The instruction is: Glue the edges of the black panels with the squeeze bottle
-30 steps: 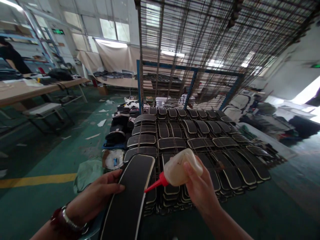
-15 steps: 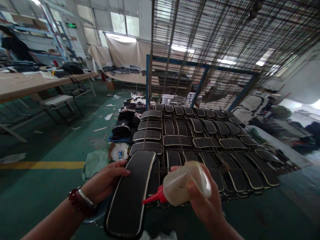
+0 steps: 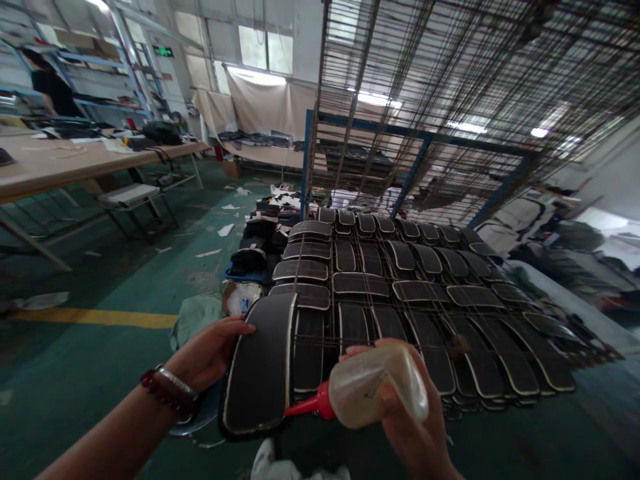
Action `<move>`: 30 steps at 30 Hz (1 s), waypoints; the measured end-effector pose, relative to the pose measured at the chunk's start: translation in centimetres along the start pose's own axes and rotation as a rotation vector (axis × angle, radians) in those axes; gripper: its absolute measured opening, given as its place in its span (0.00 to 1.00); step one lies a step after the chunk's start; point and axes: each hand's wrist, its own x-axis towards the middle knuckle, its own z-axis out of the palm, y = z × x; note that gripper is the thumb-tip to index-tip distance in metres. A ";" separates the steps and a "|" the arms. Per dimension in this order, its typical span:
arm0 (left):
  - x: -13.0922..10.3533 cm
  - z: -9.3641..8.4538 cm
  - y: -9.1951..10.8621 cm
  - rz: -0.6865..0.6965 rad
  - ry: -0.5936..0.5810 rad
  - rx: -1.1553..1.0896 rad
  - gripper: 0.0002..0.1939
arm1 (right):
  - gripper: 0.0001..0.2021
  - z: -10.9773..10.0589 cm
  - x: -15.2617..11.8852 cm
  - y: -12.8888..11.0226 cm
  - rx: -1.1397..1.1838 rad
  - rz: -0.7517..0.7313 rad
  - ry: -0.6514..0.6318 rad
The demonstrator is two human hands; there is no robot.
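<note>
A long black padded panel with rounded corners and a pale line round its edge is held up in front of me. My left hand grips its left edge, thumb on the face and the other fingers hidden behind. My right hand is wrapped round a translucent squeeze bottle with a red nozzle. The bottle is tilted to the left, and its nozzle tip meets the panel's lower right corner. Pale liquid shows inside the bottle.
Many similar black panels lie in rows on a wire rack. A raised wire grid on a blue frame slants above them. Dark bundles and green cloth are on the floor at left. A person stands beyond a long table.
The nozzle tip has travelled down along the panel's right edge to its lower corner. My left hand has tilted and turned the panel. The view has swung slightly left.
</note>
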 end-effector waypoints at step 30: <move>-0.2 0.9 -3.5 0.052 -0.266 0.140 0.16 | 0.27 -0.5 5.5 1.8 -0.126 0.019 0.009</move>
